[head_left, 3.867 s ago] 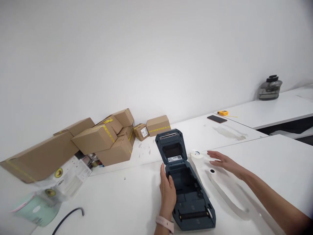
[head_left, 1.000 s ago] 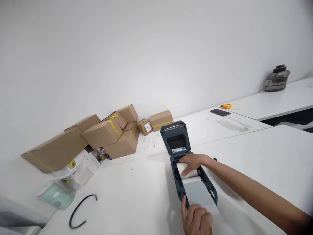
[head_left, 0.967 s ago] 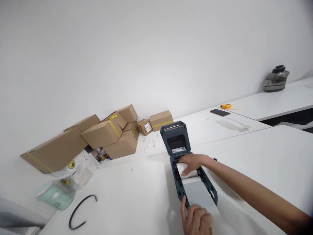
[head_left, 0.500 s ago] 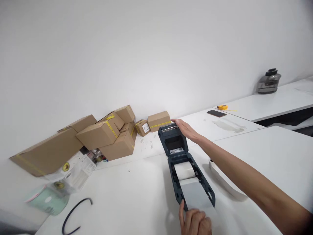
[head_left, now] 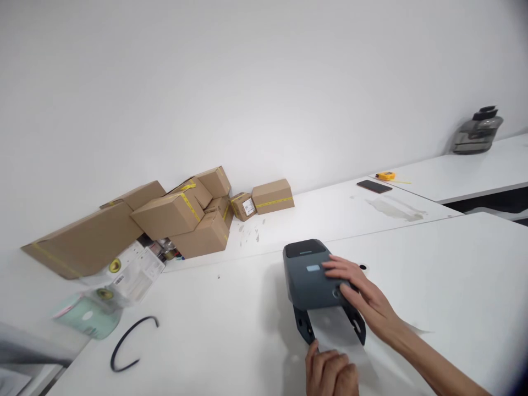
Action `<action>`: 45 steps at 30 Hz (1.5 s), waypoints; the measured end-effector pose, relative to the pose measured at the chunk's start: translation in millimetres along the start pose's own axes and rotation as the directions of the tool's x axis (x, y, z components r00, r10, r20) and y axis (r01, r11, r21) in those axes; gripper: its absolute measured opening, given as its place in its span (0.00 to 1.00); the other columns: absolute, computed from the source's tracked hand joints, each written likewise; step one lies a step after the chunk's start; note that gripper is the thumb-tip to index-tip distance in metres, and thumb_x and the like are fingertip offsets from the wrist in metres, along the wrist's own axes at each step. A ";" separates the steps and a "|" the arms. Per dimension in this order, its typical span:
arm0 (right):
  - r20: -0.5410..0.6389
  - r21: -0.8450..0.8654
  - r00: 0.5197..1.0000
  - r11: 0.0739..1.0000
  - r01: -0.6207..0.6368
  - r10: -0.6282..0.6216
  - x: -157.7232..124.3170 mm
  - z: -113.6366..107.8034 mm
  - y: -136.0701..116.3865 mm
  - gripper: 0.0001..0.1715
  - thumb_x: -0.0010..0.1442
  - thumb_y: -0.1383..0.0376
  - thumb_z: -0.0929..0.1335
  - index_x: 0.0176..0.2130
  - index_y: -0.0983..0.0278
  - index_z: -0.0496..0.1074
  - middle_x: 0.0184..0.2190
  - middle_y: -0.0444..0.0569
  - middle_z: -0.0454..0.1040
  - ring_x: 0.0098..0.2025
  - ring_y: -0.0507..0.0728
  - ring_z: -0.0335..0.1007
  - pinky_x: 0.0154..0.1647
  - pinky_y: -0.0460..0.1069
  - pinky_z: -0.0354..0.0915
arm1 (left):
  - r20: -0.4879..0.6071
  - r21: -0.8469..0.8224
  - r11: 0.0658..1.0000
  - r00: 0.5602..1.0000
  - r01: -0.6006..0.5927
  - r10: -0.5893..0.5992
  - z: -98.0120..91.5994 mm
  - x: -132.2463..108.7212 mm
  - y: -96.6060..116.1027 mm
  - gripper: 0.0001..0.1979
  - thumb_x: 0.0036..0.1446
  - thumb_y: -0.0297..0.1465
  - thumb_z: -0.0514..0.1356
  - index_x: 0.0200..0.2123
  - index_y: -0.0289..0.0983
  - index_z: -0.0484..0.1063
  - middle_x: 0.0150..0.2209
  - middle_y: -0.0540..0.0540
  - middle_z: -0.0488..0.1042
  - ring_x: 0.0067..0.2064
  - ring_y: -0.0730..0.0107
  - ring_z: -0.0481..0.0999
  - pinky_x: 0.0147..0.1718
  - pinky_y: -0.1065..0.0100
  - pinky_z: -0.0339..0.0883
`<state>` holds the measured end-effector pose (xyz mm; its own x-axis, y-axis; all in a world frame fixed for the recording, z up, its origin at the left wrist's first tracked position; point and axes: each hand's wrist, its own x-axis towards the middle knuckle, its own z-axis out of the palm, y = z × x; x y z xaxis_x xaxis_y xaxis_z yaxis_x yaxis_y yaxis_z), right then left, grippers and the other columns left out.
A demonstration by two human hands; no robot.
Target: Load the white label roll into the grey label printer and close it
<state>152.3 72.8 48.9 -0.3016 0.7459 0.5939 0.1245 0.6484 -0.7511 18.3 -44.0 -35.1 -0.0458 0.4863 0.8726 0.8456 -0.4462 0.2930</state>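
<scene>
A dark blue-grey label printer (head_left: 307, 280) sits on the white table, its lid lowered most of the way with a gap at the front. My right hand (head_left: 363, 294) lies on the lid's right side, fingers spread. White label paper (head_left: 336, 330) comes out from under the lid toward me. At the printer's front edge, my left hand (head_left: 332, 374) has its fingers bent over the paper, pressing or holding its end. The roll inside is hidden by the lid.
Cardboard boxes (head_left: 169, 214) are piled at the back left. A green container (head_left: 88, 316), plastic packs (head_left: 134, 275) and a black curved cable (head_left: 124, 344) lie left. Farther right are a phone (head_left: 374, 186), a yellow tape measure (head_left: 385, 176) and a dark jug (head_left: 474, 135).
The printer lid has swung down from upright over the roll. My right hand has moved from its top edge onto its outer surface. My left hand stays at the front. The view has shifted slightly.
</scene>
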 end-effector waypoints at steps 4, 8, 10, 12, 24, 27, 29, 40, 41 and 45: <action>-0.090 -0.082 0.996 0.997 -0.011 0.004 -40.5 12.2 15.5 0.12 0.68 0.63 0.62 0.42 0.52 0.74 0.54 0.48 0.72 0.65 0.65 0.55 0.62 0.67 0.55 | -0.070 -0.019 1.000 0.997 -0.011 0.010 4.1 -4.8 -0.6 0.13 0.63 0.27 0.51 0.32 0.42 0.74 0.26 0.48 0.79 0.31 0.68 0.80 0.50 0.59 0.70; -0.212 -0.038 0.972 0.993 -0.114 0.103 -55.0 22.6 15.7 0.08 0.66 0.62 0.65 0.44 0.52 0.72 0.57 0.48 0.70 0.65 0.65 0.55 0.63 0.68 0.55 | -0.075 -0.043 0.999 0.997 0.001 -0.004 1.3 -6.4 0.1 0.13 0.63 0.26 0.51 0.33 0.41 0.75 0.26 0.47 0.78 0.31 0.69 0.79 0.47 0.60 0.72; -0.254 0.036 0.945 0.978 -0.203 0.206 -58.3 27.0 13.9 0.09 0.65 0.59 0.66 0.46 0.51 0.70 0.59 0.49 0.67 0.66 0.65 0.54 0.63 0.68 0.55 | -0.062 -0.060 0.998 0.998 -0.005 0.001 -1.7 -5.2 0.8 0.12 0.63 0.25 0.52 0.33 0.40 0.75 0.27 0.47 0.78 0.31 0.69 0.78 0.47 0.60 0.71; -0.251 0.099 0.918 0.951 -0.292 0.307 -62.1 30.9 14.0 0.14 0.64 0.56 0.66 0.50 0.50 0.69 0.64 0.49 0.62 0.68 0.67 0.51 0.62 0.69 0.55 | -0.052 -0.057 0.998 0.998 -0.024 0.021 -4.7 -3.6 1.0 0.12 0.62 0.24 0.52 0.34 0.39 0.75 0.27 0.46 0.78 0.32 0.68 0.77 0.46 0.60 0.71; -0.346 0.123 0.895 0.960 -0.253 0.281 -64.8 39.5 31.6 0.10 0.65 0.56 0.65 0.35 0.56 0.71 0.62 0.50 0.65 0.71 0.66 0.43 0.67 0.71 0.41 | 0.034 -0.199 0.895 0.916 0.399 -0.401 -23.4 18.2 -11.3 0.14 0.65 0.36 0.52 0.48 0.43 0.74 0.53 0.40 0.73 0.58 0.56 0.69 0.55 0.54 0.64; -0.304 0.309 0.840 0.881 -0.359 0.449 -64.3 43.0 37.7 0.13 0.63 0.53 0.67 0.46 0.53 0.69 0.65 0.51 0.61 0.68 0.67 0.51 0.64 0.68 0.54 | 0.208 -0.331 0.554 0.632 0.764 -0.747 -14.3 45.6 -16.3 0.27 0.63 0.42 0.54 0.63 0.41 0.60 0.67 0.39 0.58 0.67 0.55 0.58 0.60 0.57 0.60; -0.227 0.401 0.813 0.812 -0.424 0.536 -65.2 43.9 42.5 0.25 0.63 0.50 0.66 0.57 0.52 0.63 0.67 0.53 0.59 0.66 0.67 0.56 0.60 0.64 0.61 | 0.404 -0.389 0.269 0.426 0.881 -0.810 -7.6 58.6 -20.4 0.36 0.61 0.47 0.56 0.67 0.42 0.51 0.69 0.40 0.52 0.67 0.55 0.58 0.58 0.62 0.63; -0.061 0.386 0.800 0.754 -0.532 0.597 -64.2 34.0 45.6 0.38 0.62 0.47 0.65 0.67 0.52 0.55 0.68 0.51 0.57 0.66 0.67 0.58 0.60 0.62 0.65 | 0.498 -0.472 0.072 0.333 0.879 -0.801 5.0 51.9 -27.4 0.39 0.57 0.47 0.60 0.66 0.37 0.53 0.65 0.35 0.60 0.61 0.51 0.67 0.51 0.62 0.70; -0.066 0.378 0.801 0.758 -0.531 0.595 -64.2 34.0 45.9 0.38 0.62 0.46 0.65 0.67 0.52 0.55 0.68 0.51 0.57 0.66 0.67 0.58 0.59 0.62 0.65 | 0.484 -0.475 0.077 0.334 0.876 -0.809 6.7 51.0 -27.5 0.39 0.57 0.47 0.60 0.66 0.37 0.53 0.64 0.34 0.61 0.60 0.51 0.68 0.50 0.62 0.71; -0.081 0.355 0.806 0.772 -0.527 0.587 -63.7 34.3 47.3 0.40 0.60 0.44 0.65 0.66 0.51 0.56 0.67 0.51 0.59 0.66 0.69 0.58 0.57 0.62 0.67 | 0.422 -0.453 0.141 0.351 0.880 -0.836 13.3 45.2 -31.8 0.39 0.55 0.48 0.60 0.65 0.36 0.56 0.61 0.34 0.66 0.58 0.49 0.70 0.50 0.60 0.71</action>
<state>145.0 50.7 -34.3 -0.0937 0.9937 0.0614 -0.0808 0.0539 -0.9953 -3.6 2.1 -10.2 -0.4983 0.8608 -0.1038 -0.1626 0.0248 0.9864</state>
